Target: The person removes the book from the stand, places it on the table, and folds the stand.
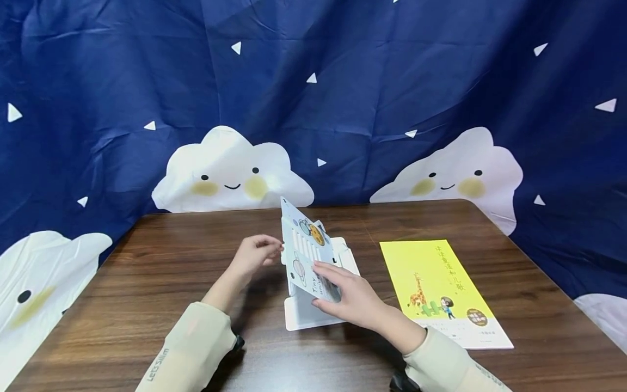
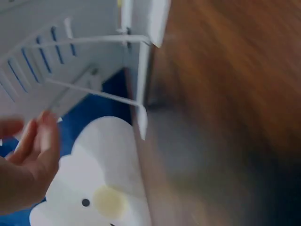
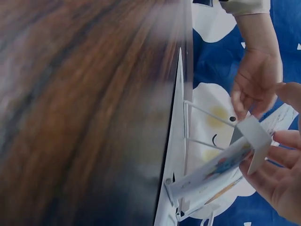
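Note:
A folding book stand (image 1: 300,247) with a light-blue printed panel is tilted up above its white base (image 1: 308,317) on the table. My right hand (image 1: 356,298) rests on the near right side of the panel, fingers spread across its printed face. In the right wrist view, that hand's fingertips (image 3: 251,167) are beside the panel's folded lip (image 3: 255,134). At the panel's left edge is my left hand (image 1: 252,255), fingers loosely bent with nothing visible in them. The left wrist view shows thin wire supports (image 2: 94,40) between slotted panel and base, apart from this hand (image 2: 33,155).
A yellow picture book (image 1: 436,288) lies flat to the right of the stand. The brown wooden table (image 1: 147,305) ends at a dark-blue curtain (image 1: 343,103) printed with clouds and triangles.

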### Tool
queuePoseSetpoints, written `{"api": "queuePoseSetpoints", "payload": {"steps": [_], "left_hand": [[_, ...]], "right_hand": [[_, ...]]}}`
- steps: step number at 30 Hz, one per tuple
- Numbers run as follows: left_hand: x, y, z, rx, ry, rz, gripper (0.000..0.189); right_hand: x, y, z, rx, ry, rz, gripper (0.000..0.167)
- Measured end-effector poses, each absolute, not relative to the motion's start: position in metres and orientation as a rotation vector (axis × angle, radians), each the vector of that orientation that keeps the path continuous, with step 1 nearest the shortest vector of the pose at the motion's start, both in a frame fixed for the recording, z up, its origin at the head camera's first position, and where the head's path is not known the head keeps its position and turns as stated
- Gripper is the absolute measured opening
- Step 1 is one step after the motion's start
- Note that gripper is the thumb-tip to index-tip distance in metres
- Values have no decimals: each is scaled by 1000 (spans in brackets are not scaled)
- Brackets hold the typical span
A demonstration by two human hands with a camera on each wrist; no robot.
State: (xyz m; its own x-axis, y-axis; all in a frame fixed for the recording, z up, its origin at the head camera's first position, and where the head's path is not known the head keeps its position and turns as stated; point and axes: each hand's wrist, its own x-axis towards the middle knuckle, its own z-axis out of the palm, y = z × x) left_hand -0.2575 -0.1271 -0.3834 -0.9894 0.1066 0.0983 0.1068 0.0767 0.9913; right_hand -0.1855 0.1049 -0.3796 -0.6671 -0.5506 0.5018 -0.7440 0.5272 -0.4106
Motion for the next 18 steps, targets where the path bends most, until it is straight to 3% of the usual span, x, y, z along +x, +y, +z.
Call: {"api": "queuePoseSetpoints", "payload": {"steps": [8,13,18], "left_hand": [[-231,-104,-376,-594,-2800,-1320,15],[-229,-94,-378,-608,-2786,-1155,6],[-226,-92,-378,-614,-2760,-1156,10]], "right_hand": [[-184,102,-380,1056,-2383,838,52],[-185,99,-381,1096,-2330,839,50],[-184,99,-383,1098,-2310,825,49]]}}
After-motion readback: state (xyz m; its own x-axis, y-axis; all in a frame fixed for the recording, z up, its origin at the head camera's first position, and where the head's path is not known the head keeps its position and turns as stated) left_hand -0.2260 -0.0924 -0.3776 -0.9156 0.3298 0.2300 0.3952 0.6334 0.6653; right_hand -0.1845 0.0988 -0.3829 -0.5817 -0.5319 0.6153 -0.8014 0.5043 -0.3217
